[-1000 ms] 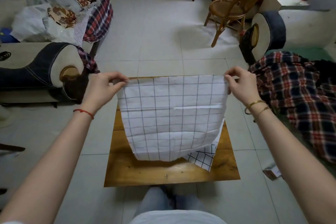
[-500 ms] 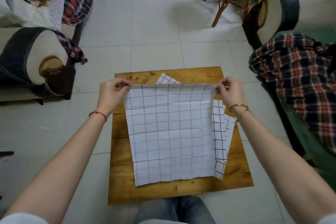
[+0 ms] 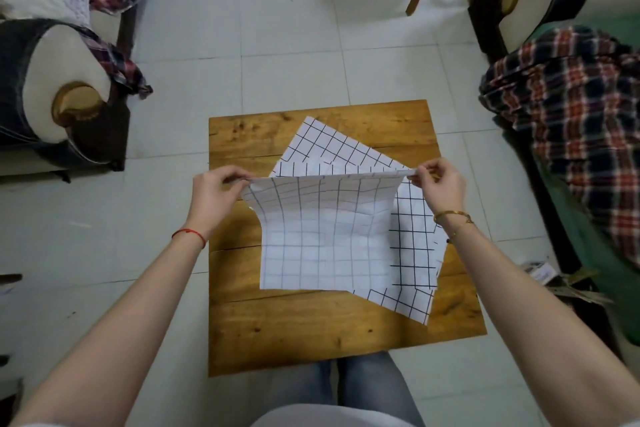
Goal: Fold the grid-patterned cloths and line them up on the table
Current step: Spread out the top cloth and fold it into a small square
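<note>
Only the head view to go on here, looking down at a small wooden surface [image 3: 311,333] with our knees just under its near edge. We've got one cloth [image 3: 325,239] held up by its far corners: left hand [image 3: 216,194] pinching the left corner between thumb and fingers, right hand [image 3: 440,184] pinching the right one the same way, so each grip is closed tight on fabric and nothing else. The far edge is lifted off the surface while the near half lies flat on the wood, with a bit of a sag and some wrinkles in between. Under it there's a second cloth [image 3: 412,239], bolder grid, lying crooked, sticking out past the far side and the right side of the one we're holding. Can't tell if there's a third layer in that pile. As for the step, we'd say we're at the start of the first fold on the top cloth, nothing is folded or lined up yet. Next move probably means bringing the two held corners toward us and matching them onto the near corners, keeping the edge taut so the grid lines meet. The tricky bit is the crooked cloth underneath, it could drag along or bunch up, so we may want to slide ours clear first.
</note>
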A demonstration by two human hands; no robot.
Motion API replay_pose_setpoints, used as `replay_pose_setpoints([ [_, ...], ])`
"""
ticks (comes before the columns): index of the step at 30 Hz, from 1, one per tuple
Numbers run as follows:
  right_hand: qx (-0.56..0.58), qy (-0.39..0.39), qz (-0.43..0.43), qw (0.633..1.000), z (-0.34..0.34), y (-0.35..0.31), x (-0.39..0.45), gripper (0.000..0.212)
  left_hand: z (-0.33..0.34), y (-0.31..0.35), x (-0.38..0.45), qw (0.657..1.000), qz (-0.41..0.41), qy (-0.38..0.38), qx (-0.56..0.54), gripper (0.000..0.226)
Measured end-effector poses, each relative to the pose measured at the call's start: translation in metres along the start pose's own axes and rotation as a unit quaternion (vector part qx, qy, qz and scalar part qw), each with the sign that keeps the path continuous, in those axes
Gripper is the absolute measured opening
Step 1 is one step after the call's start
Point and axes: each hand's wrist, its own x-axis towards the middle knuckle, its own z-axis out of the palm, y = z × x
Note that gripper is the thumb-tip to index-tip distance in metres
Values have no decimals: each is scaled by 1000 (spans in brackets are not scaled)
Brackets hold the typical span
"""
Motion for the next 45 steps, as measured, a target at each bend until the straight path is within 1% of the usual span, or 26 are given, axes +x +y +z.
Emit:
replay_pose_setpoints([
  [5, 55, 7, 48, 997, -2, 18, -19, 12, 15, -13, -28, 999, -24, -21, -15, 14],
  [8, 68, 7, 82, 994, -3, 38, -36, 18, 27, -23, -49, 998, -48, -43, -9, 16],
  [11, 43, -3, 105, 993, -4, 62, -58, 22, 39, -38, -69, 995, -65, -71, 26, 16],
  [15, 11, -40, 120, 992, -1, 99, -79, 18, 58, -55, -89, 989, -73, -106, 78, 15],
  [21, -51, -75, 134, 987, 17, 138, -96, 18, 95, -106, -111, 974, -125, -140, 125, 25],
  [29, -95, -111, 139, 980, 39, 183, -117, 18, 130, -144, -128, 967, -165, -123, 151, 41],
  [31, -169, -88, 104, 976, 41, 185, -113, 18, 135, -143, -123, 970, -162, -99, 152, 39],
  [33, -194, -45, 83, 976, 43, 177, -101, 18, 137, -141, -111, 974, -162, -71, 141, 34],
  [36, -162, 2, 82, 983, 52, 162, -74, 26, 139, -138, -82, 983, -150, -27, 98, 24],
  [38, -116, 3, 97, 989, 62, 155, -54, 35, 142, -136, -60, 986, -153, -1, 63, 17],
  [40, -77, -10, 123, 989, 73, 150, -37, 45, 146, -133, -37, 986, -162, 15, 43, 18],
  [42, -69, -20, 150, 986, 81, 144, -23, 51, 150, -130, -16, 983, -178, 26, 28, 21],
  [45, -69, -14, 185, 980, 92, 143, -9, 60, 156, -127, 7, 975, -218, 32, 21, 24],
])
